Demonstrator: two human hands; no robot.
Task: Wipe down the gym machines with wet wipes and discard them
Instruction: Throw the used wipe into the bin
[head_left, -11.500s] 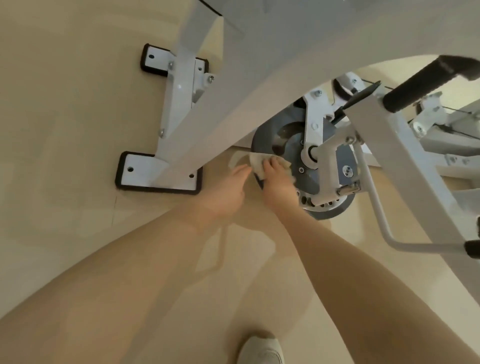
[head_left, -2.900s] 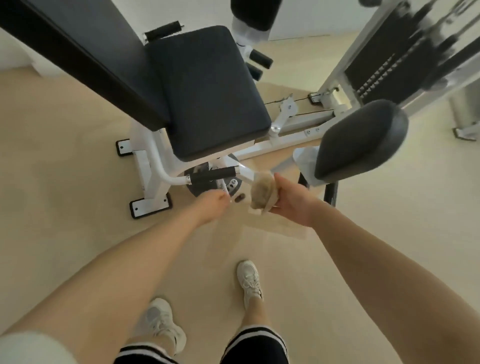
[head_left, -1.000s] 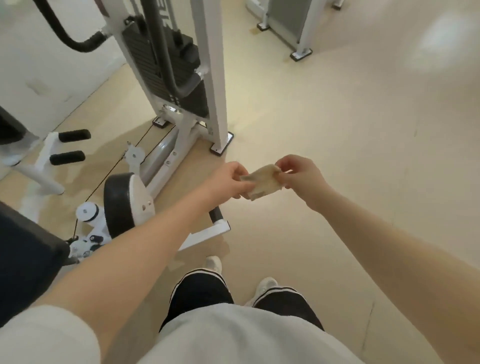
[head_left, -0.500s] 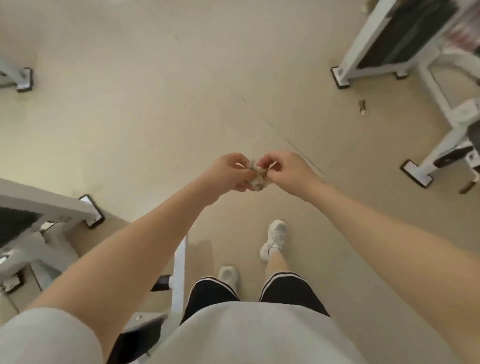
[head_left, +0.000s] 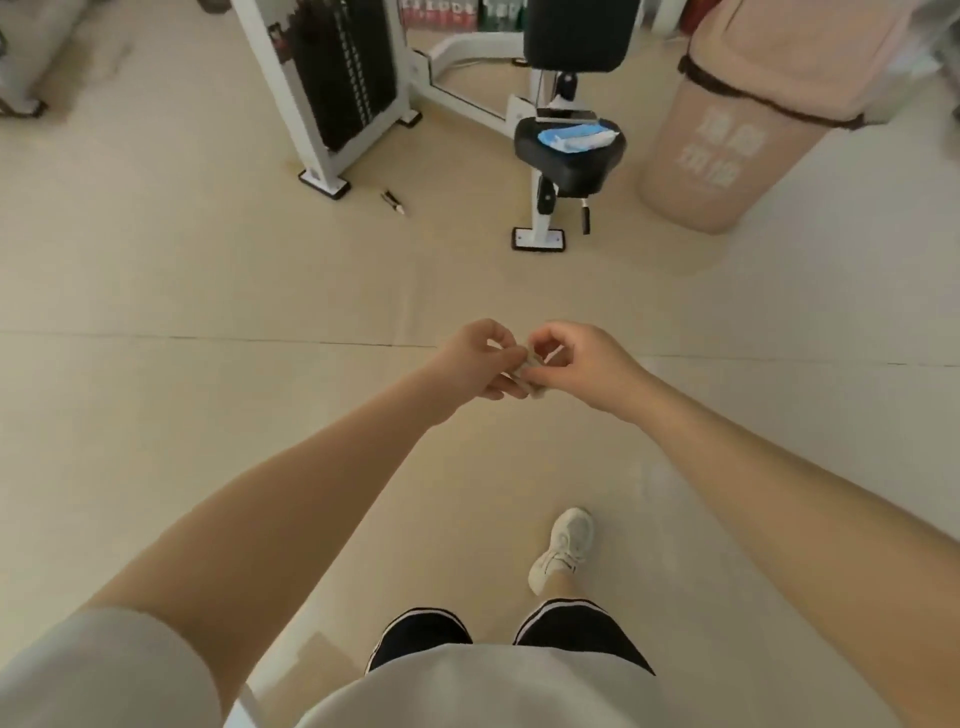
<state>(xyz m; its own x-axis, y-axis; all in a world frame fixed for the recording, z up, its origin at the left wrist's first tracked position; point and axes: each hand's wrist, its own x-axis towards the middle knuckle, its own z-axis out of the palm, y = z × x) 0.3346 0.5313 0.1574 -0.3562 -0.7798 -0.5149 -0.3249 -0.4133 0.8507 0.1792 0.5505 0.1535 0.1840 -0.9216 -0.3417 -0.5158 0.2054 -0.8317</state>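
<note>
My left hand (head_left: 480, 364) and my right hand (head_left: 582, 366) meet in mid-air over the floor, both pinching a small crumpled used wipe (head_left: 532, 371), mostly hidden between the fingers. Ahead stands a white gym machine (head_left: 332, 88) with a black weight stack and a black seat (head_left: 569, 156). A blue and white wet wipe pack (head_left: 576, 136) lies on that seat. A pink bin (head_left: 727, 150) with a pink liner stands to the right of the seat.
A small dark object (head_left: 393, 201) lies on the beige floor near the machine's foot. My white shoe (head_left: 563, 548) is below my hands. Another machine's base (head_left: 21, 78) shows at the far left.
The view has swung round from bare floor to face the seat, the wipe pack and the pink bin. The wipe is bunched smaller between both hands.
</note>
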